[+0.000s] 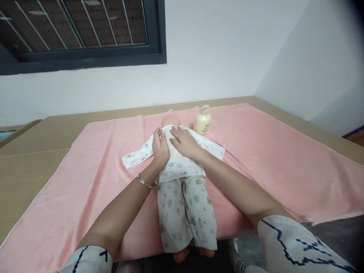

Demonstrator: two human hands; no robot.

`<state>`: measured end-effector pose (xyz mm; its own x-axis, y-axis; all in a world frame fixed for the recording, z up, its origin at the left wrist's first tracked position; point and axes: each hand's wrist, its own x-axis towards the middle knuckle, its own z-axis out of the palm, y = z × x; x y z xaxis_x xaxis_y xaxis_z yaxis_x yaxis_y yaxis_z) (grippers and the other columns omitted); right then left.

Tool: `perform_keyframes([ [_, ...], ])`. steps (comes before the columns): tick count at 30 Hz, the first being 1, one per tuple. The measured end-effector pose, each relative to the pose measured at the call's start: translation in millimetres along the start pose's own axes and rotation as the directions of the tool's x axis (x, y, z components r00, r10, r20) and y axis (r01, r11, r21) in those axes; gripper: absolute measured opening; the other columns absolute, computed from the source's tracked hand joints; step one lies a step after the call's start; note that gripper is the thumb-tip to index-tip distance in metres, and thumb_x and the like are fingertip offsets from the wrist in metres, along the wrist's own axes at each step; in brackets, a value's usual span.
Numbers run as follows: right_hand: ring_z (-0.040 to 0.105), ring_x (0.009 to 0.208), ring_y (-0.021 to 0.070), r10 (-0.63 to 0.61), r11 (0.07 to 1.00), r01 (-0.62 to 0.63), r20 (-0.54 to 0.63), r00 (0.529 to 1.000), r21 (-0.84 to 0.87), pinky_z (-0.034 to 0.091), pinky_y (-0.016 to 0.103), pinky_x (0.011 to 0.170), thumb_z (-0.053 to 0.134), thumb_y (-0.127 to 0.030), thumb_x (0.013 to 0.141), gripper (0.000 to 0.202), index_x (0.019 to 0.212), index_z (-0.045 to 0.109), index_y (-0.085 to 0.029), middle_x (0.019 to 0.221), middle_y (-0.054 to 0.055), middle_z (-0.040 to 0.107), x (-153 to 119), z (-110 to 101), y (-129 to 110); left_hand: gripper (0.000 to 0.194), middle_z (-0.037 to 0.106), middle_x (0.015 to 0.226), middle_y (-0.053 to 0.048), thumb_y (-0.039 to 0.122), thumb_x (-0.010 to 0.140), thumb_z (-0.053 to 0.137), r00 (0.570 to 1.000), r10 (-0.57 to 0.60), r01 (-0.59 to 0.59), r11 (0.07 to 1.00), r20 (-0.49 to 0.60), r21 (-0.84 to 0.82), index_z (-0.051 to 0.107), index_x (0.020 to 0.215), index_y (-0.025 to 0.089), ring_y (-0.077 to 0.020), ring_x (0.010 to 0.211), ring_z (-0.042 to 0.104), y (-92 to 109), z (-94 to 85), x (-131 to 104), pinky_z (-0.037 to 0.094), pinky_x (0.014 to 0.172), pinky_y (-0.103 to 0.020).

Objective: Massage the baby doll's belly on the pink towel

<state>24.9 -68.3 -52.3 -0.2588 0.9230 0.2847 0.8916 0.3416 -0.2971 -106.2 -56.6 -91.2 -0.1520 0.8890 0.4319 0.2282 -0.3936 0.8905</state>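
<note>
A baby doll lies on a pink cloth (113, 204), its head (171, 120) at the far end. It wears a white patterned top (178, 168) and matching trousers (196, 212); its bare feet show at the near edge. My left hand (160, 148) rests on its side against the upper left of the top, fingers curved and holding nothing. My right hand (184, 142) lies flat on the top's chest area, fingers somewhat apart. The doll's sleeves stretch out to both sides.
A cream pump bottle (202, 122) stands on the cloth just right of the doll's head. The cloth covers a wooden surface (34, 167) against a white wall. A dark-framed barred window (93, 57) is at the upper left.
</note>
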Motion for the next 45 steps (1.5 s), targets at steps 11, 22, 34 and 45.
perform_keyframes([
  [11,0.032,0.146,0.0308,-0.046,0.987,0.046,0.002,0.999,-0.153,0.018,0.049,0.12,0.035,-0.024,0.099,0.049,0.143,0.047,-0.009,0.154,0.018,0.041,-19.6,3.8,-31.8,0.028,0.067,0.122,-0.01,0.029,0.093,0.045,0.999,0.017,-0.02,0.996,0.041,0.086,0.06,0.115,0.019,-0.023,0.117,0.06,-3.6,-2.2,1.6,0.045,0.106,-0.039],
  [22,0.041,0.139,0.0337,0.16,0.982,-0.166,-0.073,0.984,-0.094,0.028,0.045,0.114,0.031,-0.033,0.102,0.051,0.138,0.05,-0.004,0.147,0.022,0.049,-1.7,2.4,3.7,0.04,0.058,0.137,-0.019,0.027,0.089,0.045,0.985,0.041,-0.094,0.939,0.165,0.331,0.059,0.122,0.012,-0.0317,0.133,0.048,-9.1,1.1,11.8,0.031,0.117,-0.051],
  [34,0.054,0.123,0.0301,0.09,0.99,-0.088,0.014,0.996,-0.109,0.036,0.043,0.107,0.03,-0.033,0.102,0.042,0.122,0.059,-0.01,0.132,0.018,0.061,-2.3,-10.5,1.1,0.038,0.059,0.129,-0.027,0.026,0.092,0.04,0.951,0.073,-0.242,0.78,0.301,0.577,0.059,0.118,0.005,-0.0395,0.13,0.049,11.1,-0.1,5.4,0.032,0.112,-0.058],
  [45,0.046,0.131,0.0351,0.041,0.975,-0.041,-0.006,0.999,-0.22,0.03,0.045,0.112,0.034,-0.025,0.099,0.045,0.133,0.051,-0.001,0.14,0.024,0.054,-16.9,-4.6,-27.3,0.037,0.069,0.116,-0.02,0.035,0.094,0.038,0.917,-0.053,-0.199,0.799,0.396,0.568,0.066,0.105,0.014,-0.0343,0.11,0.063,6.5,-15.9,32.2,0.047,0.097,-0.048],
])
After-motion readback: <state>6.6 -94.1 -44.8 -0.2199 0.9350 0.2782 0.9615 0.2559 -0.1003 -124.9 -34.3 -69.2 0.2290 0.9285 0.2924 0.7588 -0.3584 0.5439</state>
